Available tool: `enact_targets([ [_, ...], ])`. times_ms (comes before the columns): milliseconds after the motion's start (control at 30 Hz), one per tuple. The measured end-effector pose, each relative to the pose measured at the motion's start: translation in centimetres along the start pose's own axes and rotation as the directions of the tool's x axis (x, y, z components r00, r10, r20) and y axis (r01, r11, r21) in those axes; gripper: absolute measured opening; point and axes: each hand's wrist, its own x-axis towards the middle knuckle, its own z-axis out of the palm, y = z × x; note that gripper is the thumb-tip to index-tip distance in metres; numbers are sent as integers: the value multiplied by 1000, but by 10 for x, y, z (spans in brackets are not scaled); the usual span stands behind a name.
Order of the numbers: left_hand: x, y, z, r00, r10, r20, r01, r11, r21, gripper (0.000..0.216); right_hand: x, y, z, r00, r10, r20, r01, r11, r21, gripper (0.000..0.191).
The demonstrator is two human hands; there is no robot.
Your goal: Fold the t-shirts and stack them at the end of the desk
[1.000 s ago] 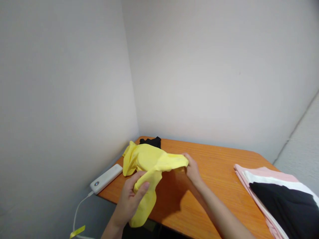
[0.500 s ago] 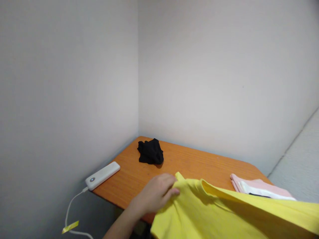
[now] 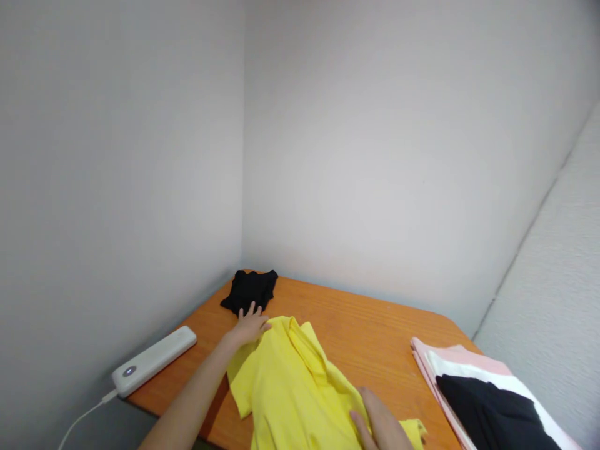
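A yellow shirt (image 3: 290, 394) lies spread on the orange table (image 3: 375, 331). My left hand (image 3: 250, 326) rests flat on the shirt's far left corner, fingers stretched out, close to a crumpled black garment (image 3: 250, 290). My right hand (image 3: 380, 425) lies on the shirt's near right part at the bottom of the view, fingers extended and pressing the cloth down. Neither hand grips anything.
A white power bank (image 3: 152, 360) with a cable lies at the table's left edge. A folded stack of pink, white and black clothes (image 3: 482, 400) sits at the right. Walls close in behind and at the left.
The yellow shirt, held up in both hands before, now lies flat on the table. My left hand has let go and moved to its far corner; my right hand presses the near side.
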Motion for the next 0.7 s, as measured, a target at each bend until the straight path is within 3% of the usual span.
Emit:
enact_targets([
  [200, -12, -59, -13, 984, -179, -1, 179, 984, -27, 51, 23, -46, 39, 978, -103, 184, 90, 993, 77, 35],
  [300, -23, -65, -14, 974, -222, -48, 221, 975, -28, 50, 28, -49, 42, 980, -69, 189, 43, 989, 139, 30],
  [367, -32, -60, -16, 970, -198, -143, 193, 980, -49, 46, 32, -41, 33, 986, -32, 164, 0, 982, 189, 29],
  [467, -48, -46, -30, 947, -96, -306, 61, 991, -122, 39, 44, -24, -4, 997, 20, 73, -37, 972, 234, 32],
  [567, -65, -21, -64, 914, 21, -404, -124, 965, -230, 36, 64, -19, -67, 997, 34, -65, -20, 978, 206, 35],
  [633, -77, 2, -98, 852, 66, -520, -257, 917, -304, 33, 78, -27, -116, 984, 1, -176, 23, 991, 133, 36],
  [700, -88, 28, -137, 757, 54, -651, -343, 881, -325, 30, 91, -44, -164, 940, -49, -338, 61, 998, 24, 37],
])
